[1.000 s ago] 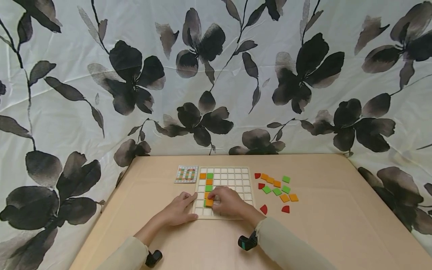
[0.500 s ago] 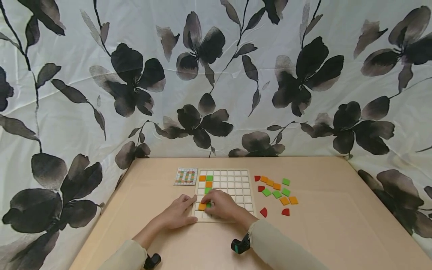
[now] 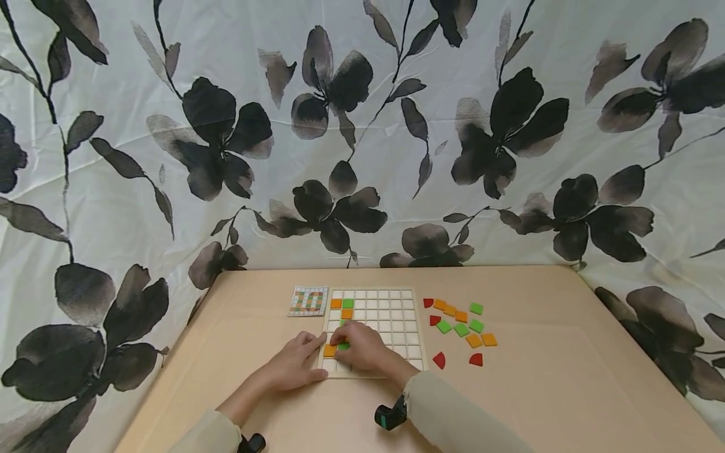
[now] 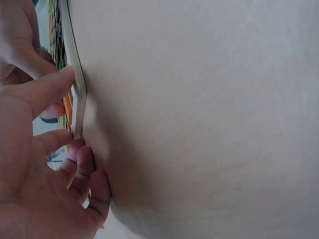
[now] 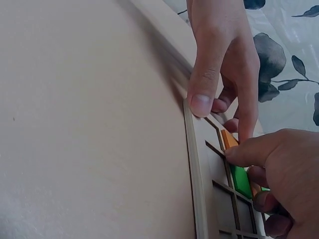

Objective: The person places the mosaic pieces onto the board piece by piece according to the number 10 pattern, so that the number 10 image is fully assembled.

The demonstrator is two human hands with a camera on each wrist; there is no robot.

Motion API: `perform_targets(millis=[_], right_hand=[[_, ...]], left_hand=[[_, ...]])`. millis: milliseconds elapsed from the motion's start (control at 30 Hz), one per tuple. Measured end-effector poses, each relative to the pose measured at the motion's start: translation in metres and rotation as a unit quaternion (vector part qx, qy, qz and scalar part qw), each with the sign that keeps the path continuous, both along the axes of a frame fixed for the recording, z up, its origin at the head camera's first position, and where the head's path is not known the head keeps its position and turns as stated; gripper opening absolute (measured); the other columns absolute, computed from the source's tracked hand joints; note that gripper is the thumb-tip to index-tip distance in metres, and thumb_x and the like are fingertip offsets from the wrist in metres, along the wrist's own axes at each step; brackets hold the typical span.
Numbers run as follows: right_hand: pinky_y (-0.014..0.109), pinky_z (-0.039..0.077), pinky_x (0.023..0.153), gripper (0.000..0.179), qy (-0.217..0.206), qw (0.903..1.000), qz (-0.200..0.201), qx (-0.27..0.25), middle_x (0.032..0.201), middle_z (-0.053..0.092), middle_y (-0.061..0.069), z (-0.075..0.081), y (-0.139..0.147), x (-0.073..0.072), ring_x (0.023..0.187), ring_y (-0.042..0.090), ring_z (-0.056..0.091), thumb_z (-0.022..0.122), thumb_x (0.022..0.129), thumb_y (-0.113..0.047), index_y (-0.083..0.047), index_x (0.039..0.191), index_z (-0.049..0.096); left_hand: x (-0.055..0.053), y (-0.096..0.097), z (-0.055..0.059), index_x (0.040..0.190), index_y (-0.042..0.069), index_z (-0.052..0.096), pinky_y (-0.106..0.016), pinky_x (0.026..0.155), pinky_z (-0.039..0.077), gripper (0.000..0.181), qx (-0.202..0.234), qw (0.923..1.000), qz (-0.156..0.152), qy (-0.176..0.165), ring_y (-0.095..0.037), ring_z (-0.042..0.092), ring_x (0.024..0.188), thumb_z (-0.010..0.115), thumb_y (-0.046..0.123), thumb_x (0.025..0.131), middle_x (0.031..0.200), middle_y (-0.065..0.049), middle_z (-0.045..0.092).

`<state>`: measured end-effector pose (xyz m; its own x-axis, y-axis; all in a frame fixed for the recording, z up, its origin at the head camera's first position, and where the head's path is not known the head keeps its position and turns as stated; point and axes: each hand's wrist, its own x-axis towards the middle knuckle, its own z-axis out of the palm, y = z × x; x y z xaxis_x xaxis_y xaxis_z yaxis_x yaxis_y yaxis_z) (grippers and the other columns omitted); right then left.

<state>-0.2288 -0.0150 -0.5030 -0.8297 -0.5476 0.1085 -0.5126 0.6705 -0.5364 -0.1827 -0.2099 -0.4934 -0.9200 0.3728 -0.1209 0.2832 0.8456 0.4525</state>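
A white gridded board (image 3: 396, 327) lies on the table, with orange and green tiles set in its left columns. My right hand (image 3: 367, 347) bends over the board and pinches an orange tile (image 3: 329, 351) at the left column, near the front. In the right wrist view the thumb meets that tile's edge, beside a green tile (image 5: 241, 181); the other fingertips are partly hidden. My left hand (image 3: 294, 362) rests at the board's front left corner, its thumb at the front and a finger on the left edge.
Behind the left hand, a small pattern card (image 3: 308, 301) lies against the board's left side. To the right are loose green tiles (image 3: 476, 309), orange tiles (image 3: 489, 340) and red quarter-round pieces (image 3: 438, 360). A floral cloth (image 3: 226, 220) hangs behind the table.
My right hand has shifted left, carrying the orange tile from over the second column to the left column; over the last half second it barely moves. The left hand stays at the corner.
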Motion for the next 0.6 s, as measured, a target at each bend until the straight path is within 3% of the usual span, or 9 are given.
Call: perform_targets(millis=[333, 600], right_hand=[[0.021, 0.043, 0.073, 0.016, -0.022, 0.9997, -0.002, -0.005, 0.088, 0.059, -0.012, -0.0006, -0.0040, 0.0017, 0.080, 0.002, 0.053, 0.077, 0.080, -0.024, -0.021, 0.095, 0.072], [0.020, 0.041, 0.068, 0.015, 0.000, 0.9999, -0.010, -0.011, 0.085, 0.059, -0.012, -0.0018, -0.0052, 0.0014, 0.077, 0.002, 0.053, 0.079, 0.079, -0.027, -0.022, 0.092, 0.074]], left_hand=[[0.0014, -0.0023, -0.0004, 0.148, 0.008, 0.038, -0.046, 0.092, 0.041, 0.080, 0.006, 1.0000, -0.006, 0.000, -0.021, 0.045, 0.109, 0.070, 0.045, 0.085, 0.127, -0.007, 0.045], [0.0000, -0.0024, 0.0009, 0.149, 0.008, 0.038, -0.046, 0.093, 0.042, 0.080, 0.008, 0.9999, -0.007, 0.002, -0.021, 0.045, 0.111, 0.069, 0.045, 0.085, 0.127, -0.007, 0.045]])
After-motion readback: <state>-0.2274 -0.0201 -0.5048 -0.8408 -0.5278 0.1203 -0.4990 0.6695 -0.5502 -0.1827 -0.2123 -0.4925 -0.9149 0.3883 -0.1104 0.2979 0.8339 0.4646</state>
